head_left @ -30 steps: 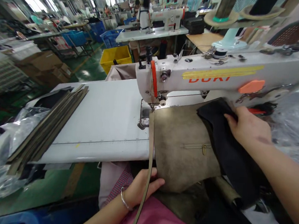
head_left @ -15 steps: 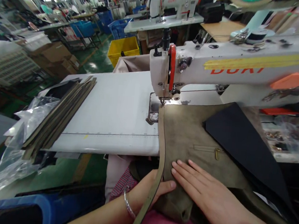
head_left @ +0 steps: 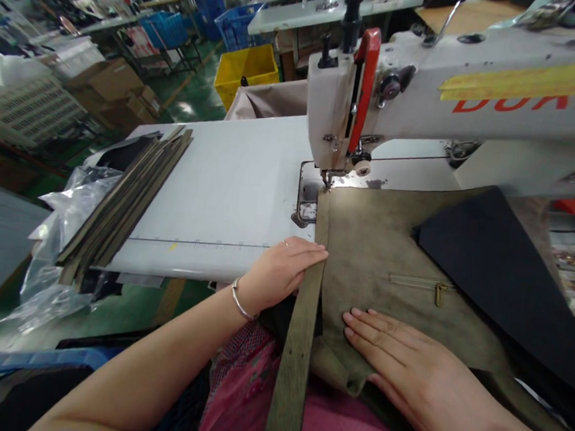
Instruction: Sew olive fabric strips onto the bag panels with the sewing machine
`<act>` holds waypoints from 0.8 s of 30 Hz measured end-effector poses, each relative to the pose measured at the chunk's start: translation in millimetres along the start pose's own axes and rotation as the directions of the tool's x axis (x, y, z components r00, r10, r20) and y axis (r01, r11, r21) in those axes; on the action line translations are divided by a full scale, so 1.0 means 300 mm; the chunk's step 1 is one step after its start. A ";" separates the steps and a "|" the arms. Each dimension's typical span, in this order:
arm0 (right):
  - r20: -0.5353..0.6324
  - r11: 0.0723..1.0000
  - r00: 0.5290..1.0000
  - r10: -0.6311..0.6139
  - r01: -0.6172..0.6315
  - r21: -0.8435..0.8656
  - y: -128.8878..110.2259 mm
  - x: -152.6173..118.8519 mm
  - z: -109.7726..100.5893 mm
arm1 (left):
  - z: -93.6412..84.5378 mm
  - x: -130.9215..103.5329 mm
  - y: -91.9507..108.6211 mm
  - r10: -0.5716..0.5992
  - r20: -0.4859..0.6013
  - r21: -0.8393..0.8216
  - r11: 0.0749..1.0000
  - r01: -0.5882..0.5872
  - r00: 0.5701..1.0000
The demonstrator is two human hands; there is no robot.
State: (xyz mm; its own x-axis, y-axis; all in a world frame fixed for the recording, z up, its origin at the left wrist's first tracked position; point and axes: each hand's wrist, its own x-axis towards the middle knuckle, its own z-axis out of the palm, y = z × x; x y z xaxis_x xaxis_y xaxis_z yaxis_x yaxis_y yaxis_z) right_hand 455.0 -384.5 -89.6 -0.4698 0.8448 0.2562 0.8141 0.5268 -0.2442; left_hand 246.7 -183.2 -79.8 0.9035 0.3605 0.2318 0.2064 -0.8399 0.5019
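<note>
My left hand [head_left: 283,271], with a silver bangle at the wrist, is closed on the edge of a long olive strip [head_left: 300,336]. Its fingertips press where the strip meets an olive fabric panel [head_left: 370,235]; the thumb is hidden. On the panel's lower part my right hand [head_left: 406,357] lies flat, fingers stretched out, left of and below a brass zipper pull [head_left: 439,295]. The strip runs along the panel's left edge up to the presser foot [head_left: 326,179] of a white sewing machine [head_left: 329,119]. A dark fabric piece [head_left: 497,272] covers the panel's right side.
Several olive strips [head_left: 130,196] lie stacked at the table's left end, beside clear plastic wrap [head_left: 68,225]. The white sewing table [head_left: 220,190] has a ruler along its front edge. Behind it stand a yellow crate [head_left: 246,73] and cardboard boxes [head_left: 108,85].
My left hand has moved up from beneath the strip to its edge nearer the needle. My right hand stays flat on the panel. The view has shifted closer to the machine.
</note>
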 end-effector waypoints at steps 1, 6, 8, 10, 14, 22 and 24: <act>0.013 1.000 1.000 0.007 -0.007 0.003 -0.003 0.002 -0.006 | -0.005 0.011 -0.008 -0.022 -0.014 -0.039 0.999 0.022 1.000; 0.071 0.999 0.996 0.046 -0.048 0.027 -0.019 0.024 -0.042 | -0.047 0.055 0.009 -0.237 0.007 -0.074 0.969 0.237 0.971; 0.037 0.998 0.998 0.047 -0.049 0.047 -0.020 0.034 -0.049 | -0.061 0.069 0.020 -0.299 0.023 -0.058 0.952 0.300 0.954; -0.003 0.997 0.999 0.043 -0.042 0.059 -0.017 0.037 -0.049 | -0.067 0.078 0.025 -0.313 0.009 -0.064 0.948 0.313 0.950; -0.026 0.999 0.999 0.024 -0.023 0.033 -0.004 0.022 -0.018 | -0.063 0.085 0.025 -0.310 -0.040 -0.081 0.948 0.306 0.950; 0.075 0.973 0.997 0.031 -0.013 -0.231 0.010 0.005 0.104 | -0.063 0.097 0.039 -0.235 -0.058 -0.046 0.971 0.233 0.970; 0.058 0.968 0.998 0.006 0.009 -0.252 0.015 0.005 0.136 | -0.059 0.094 0.035 -0.253 -0.062 -0.046 0.967 0.250 0.965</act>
State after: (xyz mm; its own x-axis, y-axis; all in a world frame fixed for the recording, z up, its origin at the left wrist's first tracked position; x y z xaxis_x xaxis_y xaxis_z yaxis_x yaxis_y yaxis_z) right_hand 444.0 -377.0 -128.5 -0.4841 0.8517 0.2006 0.8695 0.4939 0.0012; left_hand 267.8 -174.8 -53.3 0.7967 0.5858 0.1489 0.4085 -0.7034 0.5816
